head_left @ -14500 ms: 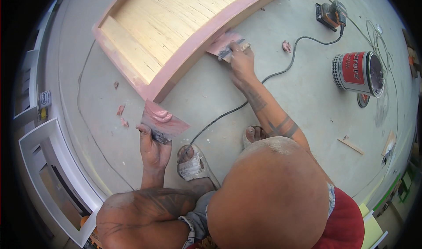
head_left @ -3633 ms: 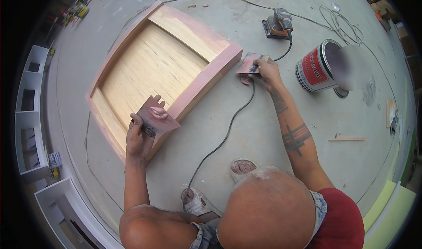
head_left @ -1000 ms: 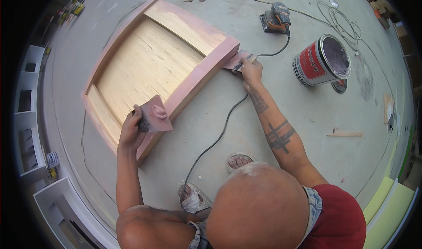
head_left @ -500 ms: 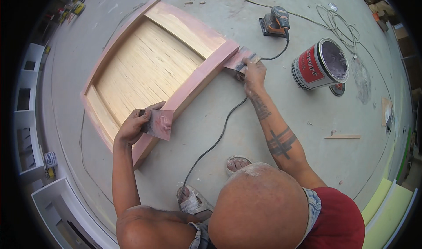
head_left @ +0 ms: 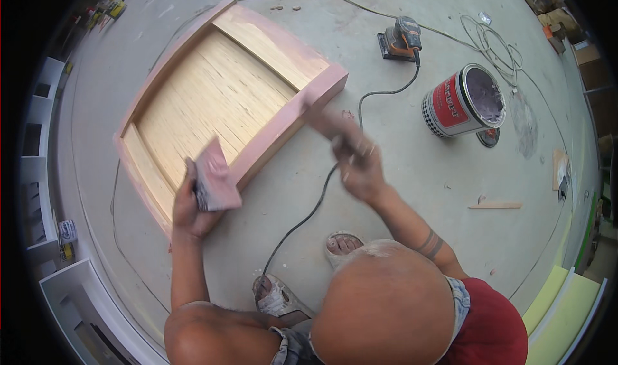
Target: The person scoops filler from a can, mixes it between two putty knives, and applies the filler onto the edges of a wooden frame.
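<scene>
My left hand (head_left: pixel 192 201) is closed around a flat square plate (head_left: pixel 217 175) that carries a lump of pink filler. The plate is tilted up over the near left part of a wooden panel frame (head_left: pixel 283 120). Smears of pink filler coat the frame's rails, while its inner boards are bare pale wood. My right hand (head_left: pixel 359 168) grips a putty knife (head_left: pixel 329 121), blurred by motion. Its blade points up and left, in front of the frame's near rail; whether it touches the rail I cannot tell.
An open can of purplish-pink filler (head_left: pixel 460 101) stands at the right, with a lid (head_left: pixel 488 137) beside it. Beyond lies an electric sander (head_left: pixel 400 40), its cord running toward my feet. A thin wood strip (head_left: pixel 494 205) lies on the floor. White cabinet parts (head_left: pixel 90 300) line the left side.
My right hand has drawn the putty knife back from the rail's far right end, toward me and left. My left hand has tilted its plate up and turned it.
</scene>
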A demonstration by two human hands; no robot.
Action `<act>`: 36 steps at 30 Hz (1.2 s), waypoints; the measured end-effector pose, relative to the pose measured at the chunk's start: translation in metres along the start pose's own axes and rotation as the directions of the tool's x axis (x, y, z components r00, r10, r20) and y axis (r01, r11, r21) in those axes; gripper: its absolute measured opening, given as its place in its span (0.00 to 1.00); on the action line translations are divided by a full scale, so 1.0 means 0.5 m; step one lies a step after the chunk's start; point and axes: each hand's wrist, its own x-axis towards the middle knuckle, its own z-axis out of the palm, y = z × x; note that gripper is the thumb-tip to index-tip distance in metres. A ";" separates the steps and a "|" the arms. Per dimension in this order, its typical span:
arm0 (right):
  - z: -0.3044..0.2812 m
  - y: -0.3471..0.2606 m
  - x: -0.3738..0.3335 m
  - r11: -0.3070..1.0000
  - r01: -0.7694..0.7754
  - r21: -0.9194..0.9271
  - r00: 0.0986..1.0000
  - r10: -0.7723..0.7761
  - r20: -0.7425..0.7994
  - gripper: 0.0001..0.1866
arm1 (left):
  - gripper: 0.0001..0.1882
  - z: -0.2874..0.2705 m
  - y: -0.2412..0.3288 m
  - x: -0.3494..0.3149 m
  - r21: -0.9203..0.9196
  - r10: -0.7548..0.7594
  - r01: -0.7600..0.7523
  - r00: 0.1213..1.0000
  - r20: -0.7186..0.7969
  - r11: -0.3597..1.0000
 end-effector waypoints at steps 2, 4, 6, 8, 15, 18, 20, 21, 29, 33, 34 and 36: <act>0.038 -0.026 -0.020 0.944 0.312 -0.110 0.932 -0.281 0.231 0.29 | 0.27 0.015 -0.033 -0.022 -0.135 -0.035 0.032 0.999 -0.018 0.990; 0.078 -0.058 -0.029 0.854 0.493 -0.165 0.846 -0.427 0.319 0.29 | 0.29 0.046 -0.060 -0.041 -0.070 -0.098 0.096 0.995 -0.024 0.993; 0.105 -0.073 -0.037 0.738 0.651 -0.178 0.716 -0.520 0.466 0.26 | 0.30 0.031 -0.076 -0.057 -0.065 -0.095 0.094 0.995 -0.005 0.993; 0.112 -0.043 -0.061 0.736 0.626 -0.256 0.750 -0.479 0.455 0.26 | 0.30 0.054 -0.092 -0.063 -0.035 -0.005 0.006 1.000 0.007 0.999; 0.100 -0.003 -0.047 0.717 0.401 -0.570 0.838 -0.036 0.545 0.38 | 0.26 -0.003 -0.044 -0.135 -0.208 0.265 -0.247 0.962 0.064 0.946; 0.055 -0.007 -0.053 0.980 -0.055 -0.194 0.959 0.106 0.263 0.29 | 0.27 -0.068 -0.067 -0.124 0.402 0.393 -0.317 0.911 -0.121 0.859; 0.082 -0.109 -0.028 0.726 -0.580 0.369 0.810 0.563 0.165 0.19 | 0.28 -0.046 -0.077 -0.126 0.692 0.454 -0.234 0.878 -0.150 0.683; 0.066 -0.130 -0.017 0.566 -0.659 0.496 0.727 0.647 0.229 0.19 | 0.27 -0.005 -0.079 -0.120 0.749 0.584 -0.368 0.811 -0.032 0.552; 0.096 -0.153 -0.002 0.118 -0.753 0.648 0.515 0.719 0.467 0.15 | 0.25 0.082 -0.043 -0.108 0.782 0.499 -0.485 0.603 0.623 -0.391; -0.027 -0.104 0.032 0.609 -0.501 0.615 0.833 0.532 0.152 0.10 | 0.24 0.081 -0.057 -0.119 0.767 0.430 -0.534 0.635 0.642 -0.356; -0.028 -0.086 0.052 0.801 -0.465 0.377 0.875 0.481 0.057 0.11 | 0.24 0.076 -0.060 -0.130 0.797 0.522 -0.586 0.638 0.566 -0.147; -0.041 -0.053 0.101 0.914 -0.397 0.082 0.917 0.399 -0.001 0.14 | 0.26 0.066 -0.061 -0.151 0.833 0.566 -0.525 0.746 0.351 0.174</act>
